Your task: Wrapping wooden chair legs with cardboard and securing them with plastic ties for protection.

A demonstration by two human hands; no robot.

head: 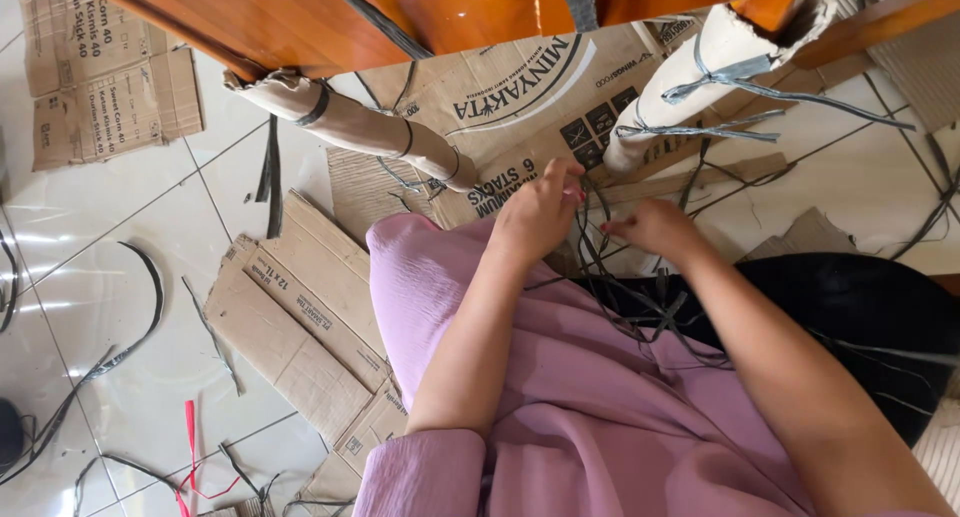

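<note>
My left hand (537,212) and my right hand (655,227) meet just above my lap, both pinching thin dark plastic straps (600,267). The straps run from my fingers down over my pink skirt (560,397) and black cloth (850,307). Just beyond my hands stand two furniture legs wrapped in cardboard: one (360,127) to the left, one (700,72) to the right, each bound with dark straps. Above them is the orange wooden frame (300,17) of the piece.
Flattened cardboard sheets (300,317) lie on the white tiled floor (120,277) to my left, another (100,77) at the far left and a printed one (530,87) under the legs. Loose dark straps (130,337) and a red strip (190,447) are scattered on the tiles.
</note>
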